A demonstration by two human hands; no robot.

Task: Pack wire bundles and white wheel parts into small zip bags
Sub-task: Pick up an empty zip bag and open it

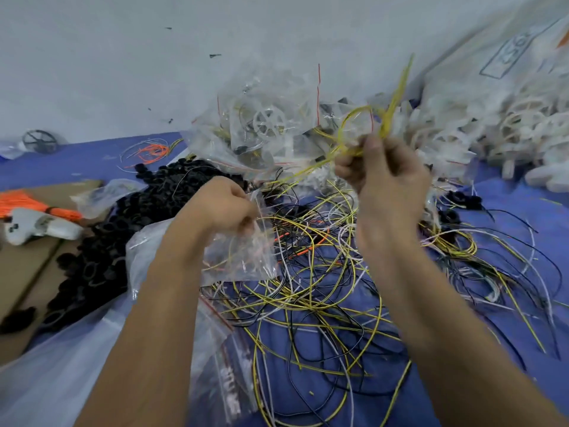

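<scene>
Right hand (381, 177): fingers curled round a yellow wire bundle (366, 134), held raised, loop and loose ends sticking up. Left hand (223, 204): pinches the mouth of a small clear zip bag (243, 254), bag hanging below the fingers. Both above a loose tangle of wires (323, 297), yellow, black and white, on a blue cloth (523, 211). Beyond: filled bags (264, 124), one showing a white wheel (268, 123); white wheel parts (508, 131) heaped at right, blurred. Black parts (123, 229) piled at left. Pale wall (123, 57) behind. Bag contents hard to make out.
</scene>
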